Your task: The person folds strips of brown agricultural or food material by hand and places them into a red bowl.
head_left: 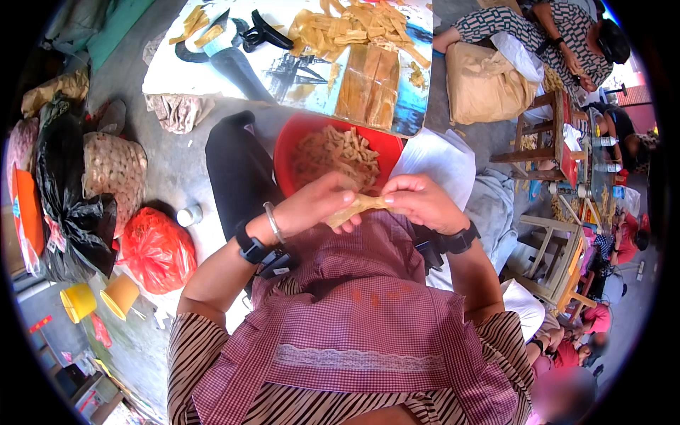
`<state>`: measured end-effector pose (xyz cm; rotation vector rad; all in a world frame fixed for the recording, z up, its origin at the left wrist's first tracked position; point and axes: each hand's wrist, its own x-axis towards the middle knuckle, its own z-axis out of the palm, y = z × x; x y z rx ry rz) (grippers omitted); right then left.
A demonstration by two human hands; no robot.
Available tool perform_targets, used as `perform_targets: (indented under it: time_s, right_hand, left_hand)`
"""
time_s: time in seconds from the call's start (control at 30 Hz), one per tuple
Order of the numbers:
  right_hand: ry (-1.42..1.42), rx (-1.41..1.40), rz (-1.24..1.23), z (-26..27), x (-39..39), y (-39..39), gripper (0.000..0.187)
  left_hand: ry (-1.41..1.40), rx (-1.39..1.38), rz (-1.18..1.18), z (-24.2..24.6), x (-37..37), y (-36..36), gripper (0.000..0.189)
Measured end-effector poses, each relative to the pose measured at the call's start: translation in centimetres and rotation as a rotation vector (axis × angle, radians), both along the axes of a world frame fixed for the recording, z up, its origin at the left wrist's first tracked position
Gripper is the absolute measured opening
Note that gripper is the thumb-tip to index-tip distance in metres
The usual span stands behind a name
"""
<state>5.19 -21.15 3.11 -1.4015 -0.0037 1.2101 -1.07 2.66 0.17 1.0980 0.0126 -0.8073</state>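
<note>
Above my lap, my left hand (319, 202) and my right hand (419, 202) pinch the two ends of a yellowish, translucent sheet-like strip (353, 208), which looks twisted near my right fingers. Just beyond them a red plastic basin (287, 159) holds many short, pale tan rolled or knotted pieces (340, 154). On the table (170, 69) past the basin lie a heap of loose yellowish strips (350, 26), a flat stack of wider brown-yellow sheets (367, 85) and a black claw-like clip (263, 32). What the strips are made of cannot be told.
Left on the floor are a red plastic bag (158, 249), a black bag (69, 180), a clear sack of round items (114, 170), a white jar (189, 215) and yellow buckets (78, 303). At right stand a brown paper sack (489, 85), wooden stools (552, 255) and several seated people.
</note>
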Motion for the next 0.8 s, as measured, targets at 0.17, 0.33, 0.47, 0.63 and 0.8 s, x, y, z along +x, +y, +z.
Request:
perform_targets:
  time_s: [0.17,0.33,0.47,0.63,0.8]
  right_hand:
    - [-0.069,-0.002,0.048,0.0,-0.6,1.5,0.012]
    - [-0.04,-0.034,-0.031,-0.5,-0.2,0.6,0.011]
    - [-0.16,-0.022,-0.028,-0.5,0.5,0.0,0.012]
    - [-0.397,-0.135,0.159,1.6,2.4,0.0,0.014]
    - [-0.645,-0.18,-0.16,3.5,5.4,0.9,0.016]
  left_hand:
    - [0.256,-0.105,0.041,0.3,0.2,-1.4,0.015]
    - [0.343,-0.169,0.26,-1.1,0.0,-0.9,0.01]
    - [0.302,-0.157,0.303,-0.4,-0.4,-0.3,0.011]
    - [-0.153,0.057,0.206,1.4,1.3,0.9,0.013]
    - [-0.843,0.69,0.435,2.8,6.8,0.8,0.007]
